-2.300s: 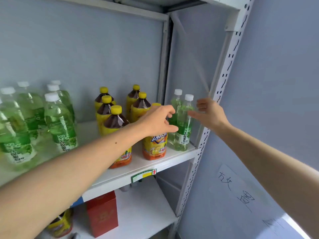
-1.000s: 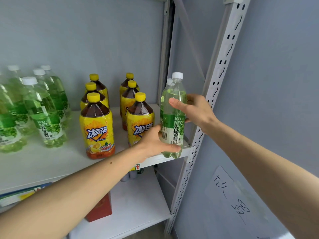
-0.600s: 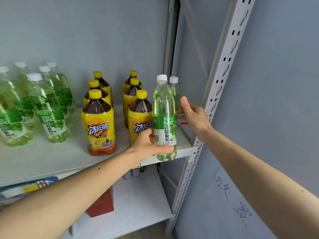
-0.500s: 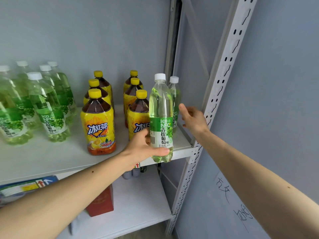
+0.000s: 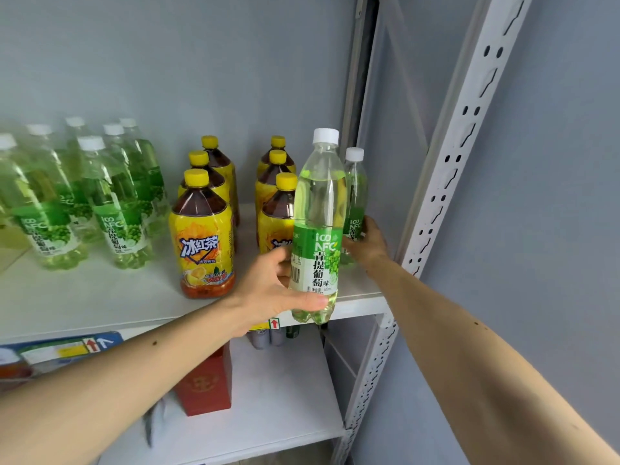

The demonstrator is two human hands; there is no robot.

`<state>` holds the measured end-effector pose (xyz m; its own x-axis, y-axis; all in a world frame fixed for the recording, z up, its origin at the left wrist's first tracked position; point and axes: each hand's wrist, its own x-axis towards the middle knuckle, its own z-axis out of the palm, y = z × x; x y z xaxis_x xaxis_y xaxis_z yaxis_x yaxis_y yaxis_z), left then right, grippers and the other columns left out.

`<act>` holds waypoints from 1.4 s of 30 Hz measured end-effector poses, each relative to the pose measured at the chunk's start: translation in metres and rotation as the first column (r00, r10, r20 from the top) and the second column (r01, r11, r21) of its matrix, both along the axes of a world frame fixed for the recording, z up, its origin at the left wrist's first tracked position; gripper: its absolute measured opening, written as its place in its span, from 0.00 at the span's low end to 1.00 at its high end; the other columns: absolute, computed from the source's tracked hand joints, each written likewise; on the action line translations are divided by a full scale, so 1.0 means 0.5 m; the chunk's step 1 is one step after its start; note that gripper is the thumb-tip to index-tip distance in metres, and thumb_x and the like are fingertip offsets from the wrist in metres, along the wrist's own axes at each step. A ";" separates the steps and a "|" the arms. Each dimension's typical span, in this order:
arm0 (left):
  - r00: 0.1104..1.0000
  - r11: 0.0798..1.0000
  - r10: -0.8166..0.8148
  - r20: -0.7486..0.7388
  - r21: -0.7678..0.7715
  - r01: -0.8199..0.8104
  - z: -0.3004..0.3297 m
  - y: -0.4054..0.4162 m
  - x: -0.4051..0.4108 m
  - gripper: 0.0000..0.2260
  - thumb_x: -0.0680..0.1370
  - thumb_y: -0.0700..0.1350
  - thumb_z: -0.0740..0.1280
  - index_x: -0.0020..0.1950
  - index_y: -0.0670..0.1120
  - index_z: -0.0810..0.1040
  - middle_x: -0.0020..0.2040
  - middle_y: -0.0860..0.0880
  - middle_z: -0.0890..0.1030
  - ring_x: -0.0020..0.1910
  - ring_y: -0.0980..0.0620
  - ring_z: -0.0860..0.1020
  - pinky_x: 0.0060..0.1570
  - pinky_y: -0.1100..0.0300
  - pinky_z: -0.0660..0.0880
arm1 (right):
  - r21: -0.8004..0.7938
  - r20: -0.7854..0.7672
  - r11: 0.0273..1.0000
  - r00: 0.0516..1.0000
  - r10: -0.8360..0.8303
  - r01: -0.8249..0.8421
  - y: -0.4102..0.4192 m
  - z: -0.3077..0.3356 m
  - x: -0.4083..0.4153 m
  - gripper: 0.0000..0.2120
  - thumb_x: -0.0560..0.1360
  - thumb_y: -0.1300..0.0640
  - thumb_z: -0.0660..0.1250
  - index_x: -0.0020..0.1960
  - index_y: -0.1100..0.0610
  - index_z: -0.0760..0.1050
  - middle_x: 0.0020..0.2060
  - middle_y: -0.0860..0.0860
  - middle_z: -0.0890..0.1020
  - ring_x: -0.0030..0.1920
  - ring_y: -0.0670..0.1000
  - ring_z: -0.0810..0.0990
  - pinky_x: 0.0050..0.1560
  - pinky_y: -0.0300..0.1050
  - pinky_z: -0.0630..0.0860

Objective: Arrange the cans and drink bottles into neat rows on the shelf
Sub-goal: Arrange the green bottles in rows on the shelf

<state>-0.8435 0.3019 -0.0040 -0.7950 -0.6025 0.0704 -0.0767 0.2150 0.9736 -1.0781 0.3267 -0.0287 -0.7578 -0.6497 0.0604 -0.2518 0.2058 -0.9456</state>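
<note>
Head view: we have our left hand [image 5: 271,290] wrapped round the lower body of a green grape bottle [image 5: 318,229], thumb across the front near its base, the bottle upright and lifted clear in front of the shelf [image 5: 100,297] edge. Our right hand [image 5: 367,245] reaches to the far right corner and rests against a second green bottle [image 5: 355,199] still standing there; fingers hidden behind it, so we cannot tell whether the grip is closed.

Layout: two files of yellow-capped tea bottles [image 5: 204,236] stand mid-shelf, three deep each. The cluster of matching green bottles [image 5: 117,209] sits at the left, loosely bunched. Bare shelf lies between cluster and tea.

To do this step well, as we judge it: carry the held bottle leftward above the yellow caps, not through them, keeping it vertical. Set it down beside the green cluster, label facing out, base flat before letting go. The low grip leaves the top free to sway, so move slowly. Bring the corner bottle over likewise, then square the loose green ones into files.
</note>
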 end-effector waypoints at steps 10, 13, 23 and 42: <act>0.999 0.999 0.035 0.018 -0.008 -0.035 0.006 -0.023 0.035 0.38 0.50 0.50 0.83 0.60 0.52 0.77 0.52 0.50 0.85 0.53 0.52 0.83 0.53 0.51 0.80 | 0.007 -0.063 0.999 0.997 -0.038 0.038 0.023 0.005 0.023 0.29 0.66 0.55 0.79 0.64 0.56 0.72 0.54 0.49 0.80 0.55 0.52 0.79 0.61 0.50 0.76; 0.999 0.999 0.039 0.020 -0.010 -0.039 0.007 -0.025 0.041 0.40 0.50 0.51 0.83 0.61 0.52 0.77 0.53 0.50 0.84 0.53 0.52 0.83 0.54 0.48 0.79 | 0.017 -0.091 0.999 0.995 -0.026 0.028 0.055 0.012 0.041 0.26 0.66 0.53 0.79 0.61 0.54 0.75 0.49 0.46 0.80 0.51 0.49 0.80 0.55 0.44 0.77; 0.998 0.998 0.057 0.027 -0.011 -0.057 0.018 -0.025 0.072 0.34 0.53 0.45 0.85 0.54 0.55 0.76 0.52 0.51 0.83 0.54 0.52 0.81 0.55 0.49 0.79 | 0.010 -0.151 0.997 0.985 0.081 -0.080 0.192 0.100 0.127 0.18 0.60 0.47 0.81 0.45 0.52 0.81 0.31 0.44 0.85 0.32 0.41 0.83 0.41 0.40 0.80; 0.992 0.992 0.123 -0.040 0.013 -0.122 0.035 -0.016 0.178 0.32 0.61 0.36 0.81 0.61 0.50 0.75 0.52 0.49 0.84 0.51 0.54 0.83 0.54 0.52 0.79 | -0.073 -0.274 0.980 0.949 0.160 -0.186 0.190 0.146 0.270 0.21 0.58 0.40 0.80 0.41 0.55 0.83 0.36 0.49 0.86 0.41 0.51 0.85 0.46 0.53 0.82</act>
<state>-0.7547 0.2939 0.0137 -0.7118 -0.6960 0.0942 -0.0622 0.1961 0.9786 -0.9430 0.4218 0.0441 -0.5825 -0.7503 0.3127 -0.5195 0.0478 -0.8531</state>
